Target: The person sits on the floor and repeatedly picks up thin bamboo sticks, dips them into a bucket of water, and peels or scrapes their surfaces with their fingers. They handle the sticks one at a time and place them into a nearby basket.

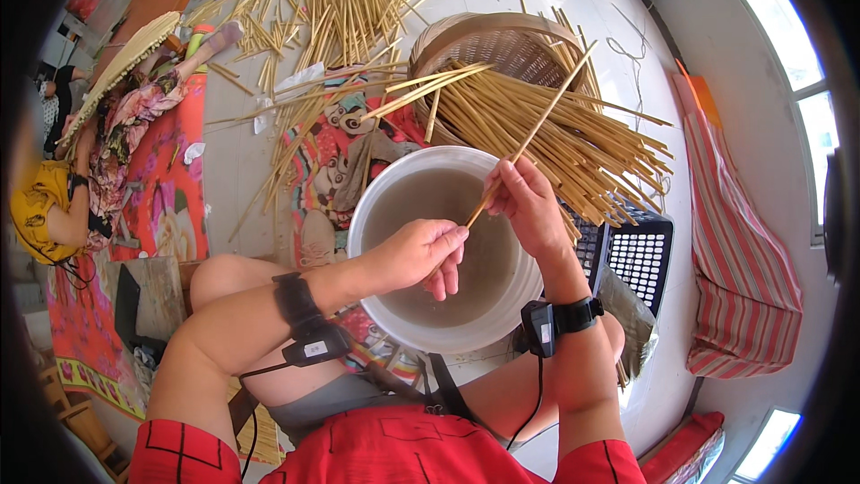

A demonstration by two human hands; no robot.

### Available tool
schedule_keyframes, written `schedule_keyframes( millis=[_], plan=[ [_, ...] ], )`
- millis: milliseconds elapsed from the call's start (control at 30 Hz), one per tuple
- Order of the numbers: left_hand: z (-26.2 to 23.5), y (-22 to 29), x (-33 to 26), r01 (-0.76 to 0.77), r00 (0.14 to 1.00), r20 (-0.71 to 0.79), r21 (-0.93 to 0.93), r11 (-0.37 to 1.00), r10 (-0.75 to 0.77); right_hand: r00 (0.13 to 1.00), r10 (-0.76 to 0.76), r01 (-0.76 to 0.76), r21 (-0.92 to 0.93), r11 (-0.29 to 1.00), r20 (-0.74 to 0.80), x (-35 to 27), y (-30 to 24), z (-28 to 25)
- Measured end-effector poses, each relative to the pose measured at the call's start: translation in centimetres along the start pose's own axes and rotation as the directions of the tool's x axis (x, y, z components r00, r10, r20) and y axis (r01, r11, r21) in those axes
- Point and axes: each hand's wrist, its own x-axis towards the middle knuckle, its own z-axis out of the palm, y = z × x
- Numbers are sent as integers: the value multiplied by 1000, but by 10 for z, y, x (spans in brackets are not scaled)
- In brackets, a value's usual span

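Between my hands runs a thin tan straw stalk [546, 116], slanting from lower left to upper right above a white bucket [385, 323] of murky water. My left hand [425, 255] pinches its lower end between thumb and forefinger, the other fingers curled loosely. A little higher up the stalk, my right hand [524, 197] grips it with closed fingers. Just beyond my right hand, a thick bundle of straw stalks [555, 139] lies across a woven basket [439, 40] with an arched handle.
A black plastic crate [640, 255] stands right of the bucket. More loose stalks [349, 0] cover the tiled floor at the back. At left sits another person in a yellow top [40, 206], on a red floral cloth [170, 206]. A striped cloth [743, 278] hangs along the right wall.
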Motion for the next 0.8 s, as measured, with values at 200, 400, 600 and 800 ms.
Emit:
schedule_keyframes(
  millis=[200,400,600,800],
  plan=[
    [-7,-2,1,59,995,84,-18,998,-57,1000,24,-23,-13,1000,19,1,3,7],
    [0,4,-2,-186,965,189,12,982,181,999,16,-19,-86,996,-39,-1,-4,6],
    [3,0,-1,-68,994,82,-38,997,71,999,1,-4,-90,996,-34,-2,-3,6],
    [-1,-1,5,-5,1000,24,-29,1000,6,1000,17,-13,-146,989,24,-6,-3,17]
  ],
)
